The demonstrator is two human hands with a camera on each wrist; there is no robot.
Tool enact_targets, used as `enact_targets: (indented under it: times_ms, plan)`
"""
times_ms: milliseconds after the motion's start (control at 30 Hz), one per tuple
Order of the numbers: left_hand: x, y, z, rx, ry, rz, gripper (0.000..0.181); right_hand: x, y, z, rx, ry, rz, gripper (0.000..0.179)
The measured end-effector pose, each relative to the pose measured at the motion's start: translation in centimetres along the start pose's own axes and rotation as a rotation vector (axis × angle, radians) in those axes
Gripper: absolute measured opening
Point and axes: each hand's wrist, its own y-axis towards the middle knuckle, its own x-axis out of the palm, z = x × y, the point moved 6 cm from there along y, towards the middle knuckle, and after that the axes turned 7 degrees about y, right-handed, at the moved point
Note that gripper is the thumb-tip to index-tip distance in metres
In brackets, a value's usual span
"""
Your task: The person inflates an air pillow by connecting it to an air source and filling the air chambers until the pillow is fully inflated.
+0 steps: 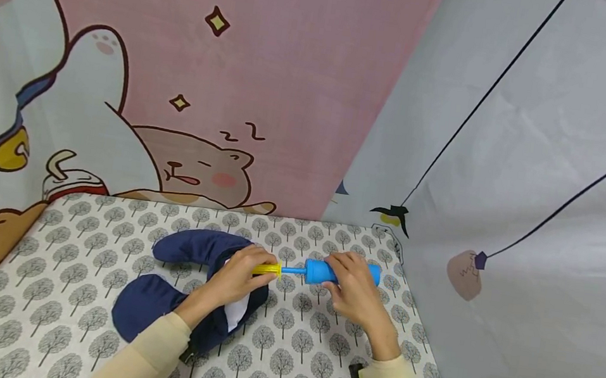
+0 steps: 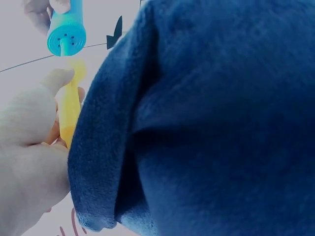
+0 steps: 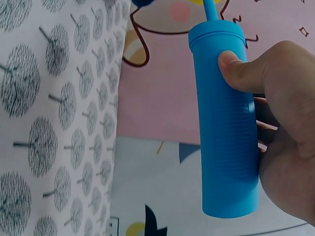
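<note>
My right hand [image 1: 356, 285] grips the blue barrel [image 3: 224, 123] of a hand pump, the thumb lying along its side below the collar. A thin blue rod [image 1: 293, 271] runs out of the barrel to the pump's yellow end piece [image 2: 70, 113]. Around that end piece curl the fingers of my left hand [image 1: 240, 276]. Just under and beside the left hand lies a navy fabric neck pillow [image 1: 189, 246], U-shaped, with both arms pointing left. Some white lining [image 1: 235, 314] shows at its opening. In the left wrist view the navy cloth fills most of the picture and hides part of the hand.
A cloth with grey tree prints [image 1: 280, 358] covers the table. Behind it hangs a pink curtain [image 1: 293, 85] with cartoon animals, and a pale curtain [image 1: 556, 184] closes off the right side. A small black item [image 1: 355, 371] shows beside the right sleeve.
</note>
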Motion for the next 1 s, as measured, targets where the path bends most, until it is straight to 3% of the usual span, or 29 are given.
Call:
enact_targets:
  times_ms: [267,467,567,800,1000]
  plan:
    - [0.0,-0.1,-0.3,0.003,-0.024,0.018,0.017,1.4,1.6,-1.8,-0.04,0.009,-0.005,0.055]
    - [0.8,-0.3,-0.9,0.085,-0.072,0.039,0.015,1.7,1.7,-2.3,-0.028,0.038,-0.058,0.054]
    - [0.7,-0.3,-0.6,0.088,-0.063,0.029,0.015,1.4,1.3,-1.8,-0.006,0.047,-0.083,0.054]
    - [0.2,-0.1,-0.2,-0.011,-0.004,-0.065,0.016,-0.1,-0.7,1.0,0.053,0.069,-0.061,0.053]
    - [0.1,-0.1,-0.4,-0.002,0.013,-0.045,0.016,-1.5,-2.1,3.2,0.095,0.056,-0.02,0.052]
